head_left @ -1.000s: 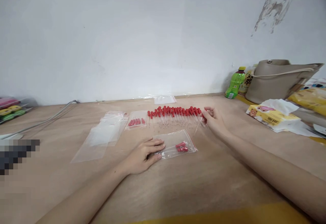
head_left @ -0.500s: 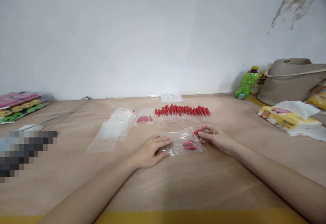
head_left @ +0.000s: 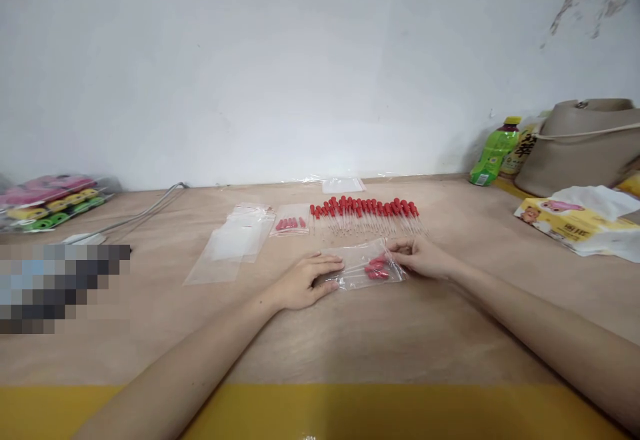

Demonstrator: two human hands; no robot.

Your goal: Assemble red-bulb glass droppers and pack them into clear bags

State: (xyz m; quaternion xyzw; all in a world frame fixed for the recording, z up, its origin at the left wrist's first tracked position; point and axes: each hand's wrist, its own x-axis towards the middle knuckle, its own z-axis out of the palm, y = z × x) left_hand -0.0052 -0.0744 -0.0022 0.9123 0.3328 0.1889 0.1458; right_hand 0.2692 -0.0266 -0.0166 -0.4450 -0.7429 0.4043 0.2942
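A clear zip bag (head_left: 356, 268) lies on the table between my hands, with several red-bulbed droppers (head_left: 376, 271) inside near its right end. My left hand (head_left: 309, 281) rests on the bag's left edge, fingers stretched out flat and thumb apart. At the bag's right end, my right hand (head_left: 411, 255) has its fingers closed around the end of a red bulb, which reaches into the bag; the fingertips are partly hidden. Behind the bag is a row of loose droppers (head_left: 365, 208) with red bulbs and thin clear stems. Left of them lies a filled bag (head_left: 290, 223).
Flat clear bags (head_left: 223, 243) overlap left of centre, and another bag (head_left: 344, 186) lies by the wall. At right are a tissue pack (head_left: 565, 223), a green bottle (head_left: 495, 152) and a grey handbag (head_left: 570, 150). Coloured rolls (head_left: 53, 203) and a cable (head_left: 145, 212) are at left.
My right hand has moved the red-bulbed dropper leftward into the bag's mouth, beside the others. My left hand stays on the bag. The whole view has shifted slightly.
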